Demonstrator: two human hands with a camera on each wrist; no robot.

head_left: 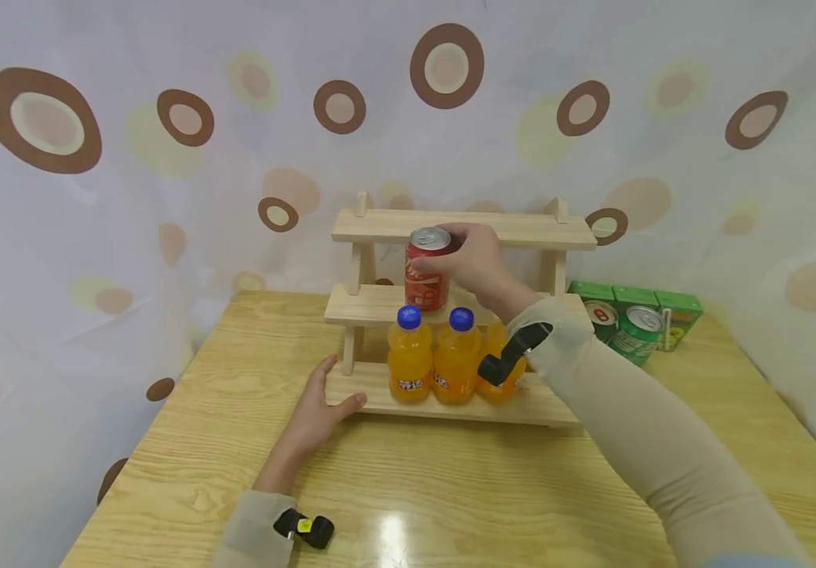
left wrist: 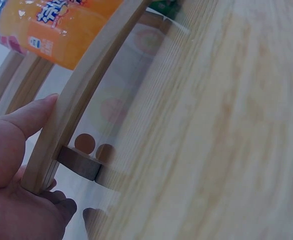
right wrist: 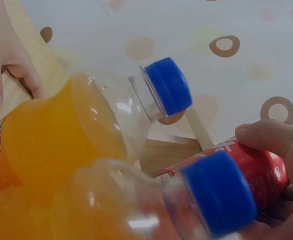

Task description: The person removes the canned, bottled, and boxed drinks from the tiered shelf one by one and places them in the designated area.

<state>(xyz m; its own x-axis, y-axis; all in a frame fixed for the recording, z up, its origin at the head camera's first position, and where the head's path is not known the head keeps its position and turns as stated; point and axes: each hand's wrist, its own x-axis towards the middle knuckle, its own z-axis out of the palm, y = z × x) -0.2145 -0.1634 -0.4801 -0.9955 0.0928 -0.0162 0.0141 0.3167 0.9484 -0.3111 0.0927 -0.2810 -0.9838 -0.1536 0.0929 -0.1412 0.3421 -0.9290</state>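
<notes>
A three-tier wooden shelf (head_left: 536, 229) stands on the table. My right hand (head_left: 480, 264) grips a red soda can (head_left: 425, 285) near its top, at the middle tier's left half; in the right wrist view the thumb lies along the can (right wrist: 266, 175). My left hand (head_left: 316, 410) holds the left end of the bottom tier, with the thumb on top and fingers underneath, as the left wrist view shows at the board (left wrist: 61, 130). Orange soda bottles (head_left: 410, 359) with blue caps stand in a row on the bottom tier, the rightmost partly hidden by my right wrist.
Right of the shelf are green drink cartons (head_left: 635, 298), a green can (head_left: 638, 335) and a dark can (head_left: 601, 315), partly behind my right sleeve. A patterned cloth (head_left: 237, 158) hangs behind the wooden table (head_left: 252, 339).
</notes>
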